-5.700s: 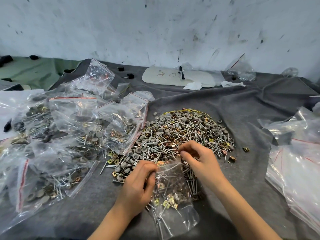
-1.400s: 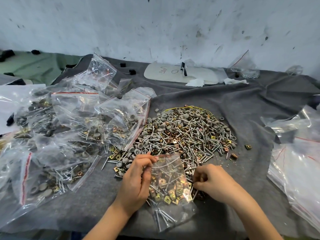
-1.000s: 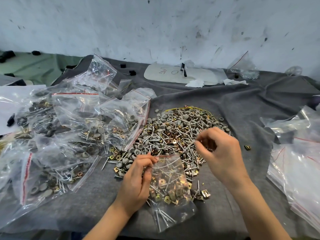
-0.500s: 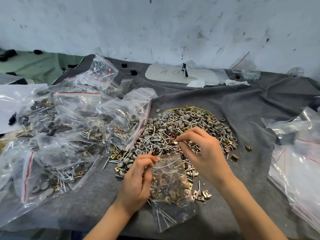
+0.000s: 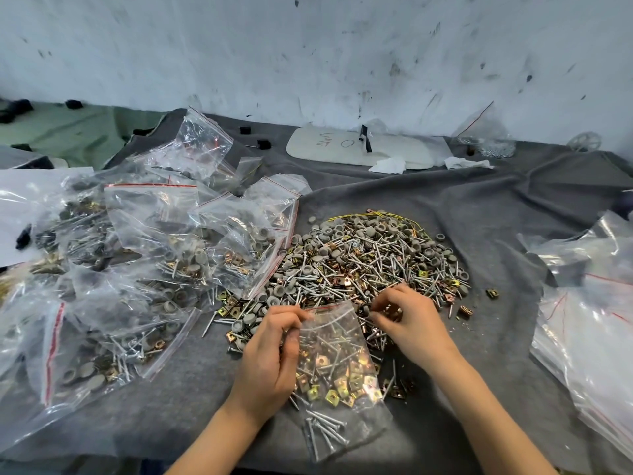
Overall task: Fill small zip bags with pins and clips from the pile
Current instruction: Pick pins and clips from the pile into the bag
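Bag (image 5: 337, 365) rim inside left grip (image 5: 270, 358)

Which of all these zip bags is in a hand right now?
The half-filled bag in front of the pile, its mouth pinched by the left hand. The filled bags heaped at left and the empty ones at right lie untouched.

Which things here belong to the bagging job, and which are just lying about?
Job: zip bag, pinched by left hand; pile of pins and clips, right hand at its edge; filled bags; empty bags.
Lying about: white panel; tissue scraps; small black pieces.
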Action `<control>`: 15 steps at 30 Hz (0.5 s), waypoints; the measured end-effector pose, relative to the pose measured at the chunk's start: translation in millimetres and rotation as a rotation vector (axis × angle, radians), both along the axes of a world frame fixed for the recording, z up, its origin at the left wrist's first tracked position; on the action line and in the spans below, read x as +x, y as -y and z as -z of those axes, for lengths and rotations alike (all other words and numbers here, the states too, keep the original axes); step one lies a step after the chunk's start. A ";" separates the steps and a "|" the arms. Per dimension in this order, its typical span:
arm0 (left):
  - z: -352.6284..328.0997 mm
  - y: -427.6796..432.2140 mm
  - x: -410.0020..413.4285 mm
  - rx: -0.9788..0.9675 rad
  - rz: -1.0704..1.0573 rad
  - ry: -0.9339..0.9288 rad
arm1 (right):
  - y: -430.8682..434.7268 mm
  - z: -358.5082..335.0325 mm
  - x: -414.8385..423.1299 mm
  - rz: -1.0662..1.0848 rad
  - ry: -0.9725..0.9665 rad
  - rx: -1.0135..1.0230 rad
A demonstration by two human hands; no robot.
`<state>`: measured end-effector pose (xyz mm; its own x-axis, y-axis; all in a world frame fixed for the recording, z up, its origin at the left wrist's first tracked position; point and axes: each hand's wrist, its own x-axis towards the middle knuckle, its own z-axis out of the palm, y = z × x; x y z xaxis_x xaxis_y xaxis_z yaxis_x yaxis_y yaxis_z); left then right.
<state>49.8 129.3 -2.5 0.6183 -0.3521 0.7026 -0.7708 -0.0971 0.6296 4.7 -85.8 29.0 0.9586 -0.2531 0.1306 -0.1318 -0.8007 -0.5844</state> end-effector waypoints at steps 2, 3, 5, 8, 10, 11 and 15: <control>-0.7 0.6 0.1 0.009 -0.008 0.015 | -1.4 1.4 0.8 -0.025 -0.038 -0.046; -0.7 0.2 0.1 0.012 -0.012 0.022 | -2.3 2.0 1.4 -0.034 -0.051 -0.065; -0.1 -0.4 0.1 0.014 -0.022 0.035 | -3.1 3.1 2.0 -0.036 -0.060 -0.074; 0.5 -0.5 0.5 0.017 -0.038 0.057 | -2.6 4.3 2.4 -0.034 -0.052 -0.085; 0.8 0.2 2.1 0.033 -0.052 0.089 | -1.8 5.6 2.5 -0.039 -0.042 -0.083; 1.0 0.4 2.6 0.042 -0.057 0.101 | -1.8 6.0 2.3 -0.038 -0.039 -0.078; 2.5 -1.0 3.7 0.055 -0.078 0.095 | -1.3 6.6 1.0 -0.009 0.018 -0.065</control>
